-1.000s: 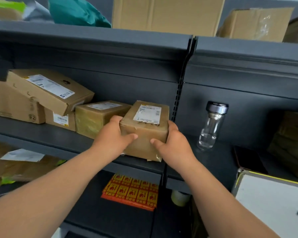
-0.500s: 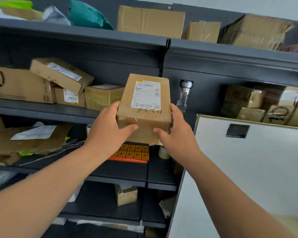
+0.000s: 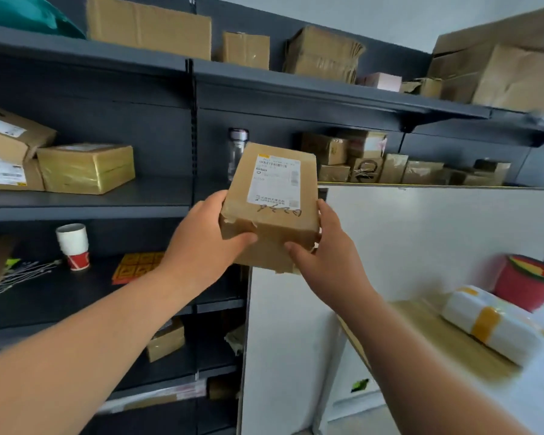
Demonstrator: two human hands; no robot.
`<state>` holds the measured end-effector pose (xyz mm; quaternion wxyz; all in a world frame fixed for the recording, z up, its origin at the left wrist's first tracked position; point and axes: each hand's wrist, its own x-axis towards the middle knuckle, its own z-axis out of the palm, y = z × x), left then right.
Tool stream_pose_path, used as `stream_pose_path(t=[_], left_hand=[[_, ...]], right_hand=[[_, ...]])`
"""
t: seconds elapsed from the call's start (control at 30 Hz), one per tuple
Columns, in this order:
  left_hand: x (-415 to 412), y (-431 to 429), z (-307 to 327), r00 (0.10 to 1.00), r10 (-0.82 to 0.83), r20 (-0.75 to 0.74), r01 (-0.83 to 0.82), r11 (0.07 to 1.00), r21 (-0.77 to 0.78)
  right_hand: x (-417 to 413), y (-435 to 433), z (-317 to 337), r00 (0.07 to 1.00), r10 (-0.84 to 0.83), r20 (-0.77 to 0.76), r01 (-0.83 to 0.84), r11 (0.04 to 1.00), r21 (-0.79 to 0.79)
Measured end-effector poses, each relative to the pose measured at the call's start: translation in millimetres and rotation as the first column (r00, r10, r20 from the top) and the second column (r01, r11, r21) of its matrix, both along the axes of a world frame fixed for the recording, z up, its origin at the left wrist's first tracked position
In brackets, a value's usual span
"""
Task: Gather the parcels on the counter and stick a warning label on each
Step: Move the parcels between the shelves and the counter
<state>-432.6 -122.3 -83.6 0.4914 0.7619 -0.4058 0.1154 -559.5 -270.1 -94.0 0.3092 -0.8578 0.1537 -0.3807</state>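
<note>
Brown cardboard parcel (image 3: pixel 269 211), white shipping label (image 3: pixel 275 180) on its upper face, handwritten marks below the label; held in the air in front of the dark shelving unit (image 3: pixel 107 199), level with its middle shelf, touching no shelf. Left hand (image 3: pixel 201 240) grips the parcel's left side, thumb curled onto the near face; right hand (image 3: pixel 327 255) grips the right side, thumb likewise on the near face; remaining fingers hidden behind the box. Clear glass bottle (image 3: pixel 236 146) upright on the unit's middle shelf, partly hidden behind the parcel; tape-wrapped parcel (image 3: pixel 87 167) further left on the same shelf. One shelf lower: stacked paper cups (image 3: pixel 73 246); sheet of orange warning labels (image 3: pixel 135 265) lying flat. Right of the unit: wooden counter (image 3: pixel 427 334) carrying a white-wrapped parcel (image 3: pixel 490 324) with a yellow tape band.
</note>
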Motion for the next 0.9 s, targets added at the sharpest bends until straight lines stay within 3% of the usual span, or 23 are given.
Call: stream_pose_path(t=[0.43,0.9], left_hand=[[-86.6,-238.4,-79.6,0.905,-0.361,-0.225,0.403,0.896,0.185],[-160.1,-514.6,-232.3,0.781,-0.378,-0.498,0.601,0.672,0.433]], right_hand=[[-135.0,-183.0,-85.3,0.912,-0.362,-0.195,0.395,0.903,0.168],[-220.7,-396.9,-236.4,0.732,-0.502,-0.460,0.670,0.654,0.352]])
